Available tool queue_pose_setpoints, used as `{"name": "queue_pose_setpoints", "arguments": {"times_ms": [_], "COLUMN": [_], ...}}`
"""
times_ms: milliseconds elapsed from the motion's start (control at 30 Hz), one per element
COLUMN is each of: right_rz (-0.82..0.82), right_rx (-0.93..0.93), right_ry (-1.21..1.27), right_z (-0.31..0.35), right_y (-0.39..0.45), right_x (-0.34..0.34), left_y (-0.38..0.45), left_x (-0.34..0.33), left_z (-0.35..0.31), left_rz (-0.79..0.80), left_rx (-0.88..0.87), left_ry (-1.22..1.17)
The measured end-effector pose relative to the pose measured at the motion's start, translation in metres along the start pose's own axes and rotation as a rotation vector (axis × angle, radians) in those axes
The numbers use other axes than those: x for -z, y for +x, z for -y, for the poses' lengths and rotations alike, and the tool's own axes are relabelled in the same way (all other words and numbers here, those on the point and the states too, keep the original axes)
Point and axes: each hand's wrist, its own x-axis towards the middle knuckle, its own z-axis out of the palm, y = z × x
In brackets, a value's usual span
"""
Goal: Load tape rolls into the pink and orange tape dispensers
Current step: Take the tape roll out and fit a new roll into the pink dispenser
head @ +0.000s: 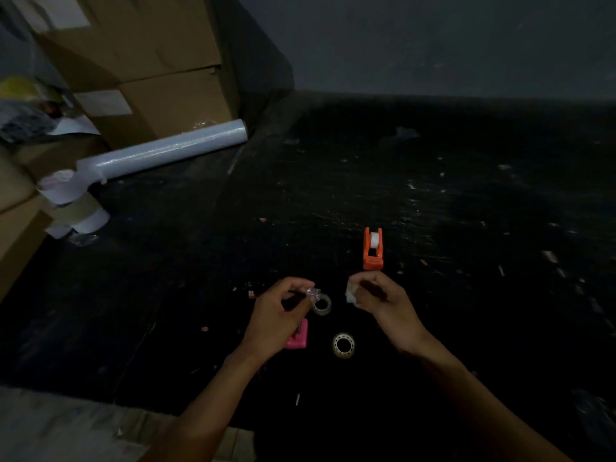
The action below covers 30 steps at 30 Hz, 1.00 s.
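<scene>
Currently both hands are raised just above a dark floor (433,201), near each other but apart. Left hand (278,315): thumb and fingers pinched together on a small clear plastic piece (313,292), which sticks out past the fingertips toward the right hand. Right hand (380,300): fingers curled and closed around a small whitish scrap (351,295); too blurred to say what it is.

Task items:
- Orange tape dispenser (372,250) stands on the floor just beyond the right hand, apart from it, with a white roll seated in its cradle.
- Pink tape dispenser (297,338) lies on the floor below the left hand, mostly hidden by the palm; only its lower end shows. Cannot tell whether a roll sits in it.
- 2 loose clear tape rolls lie flat between the hands: upper tape roll (321,305) sits just under the clear piece and is partly covered by the left fingertips; lower tape roll (344,345) lies nearer the person, just right of the pink dispenser, not touching it.

Surroundings: small scraps scattered over the floor. At far left, well apart from the work, stacked cardboard boxes (150,78), with a white film roll (166,151) lying at their base.
</scene>
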Motion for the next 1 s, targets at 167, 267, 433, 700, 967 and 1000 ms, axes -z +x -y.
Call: {"name": "queue_pose_setpoints", "arguments": {"times_ms": [167,267,433,700,967,1000], "right_rz": [0.020,0.032,0.066,0.072,0.065,0.056], "right_rx": [0.094,0.084,0.069,0.031,-0.025,-0.040], "right_ry": [0.034,0.118,0.183,0.230,0.320,0.331], "right_z": [0.011,0.012,0.015,0.014,0.009,0.008], "right_y": [-0.007,-0.009,-0.011,-0.010,-0.008,-0.008], "right_x": [-0.006,-0.009,-0.013,-0.014,-0.015,-0.015], "left_y": [0.004,0.004,0.003,0.002,-0.003,-0.004], "left_x": [-0.008,-0.011,-0.015,-0.019,-0.021,-0.022], "left_z": [-0.013,-0.019,-0.027,-0.026,-0.021,-0.021], "left_rz": [-0.034,-0.066,-0.063,-0.084,-0.044,-0.045], "left_rx": [0.011,0.003,-0.025,-0.047,-0.086,-0.107], "left_ry": [-0.114,-0.161,-0.205,-0.230,-0.139,-0.112]}}
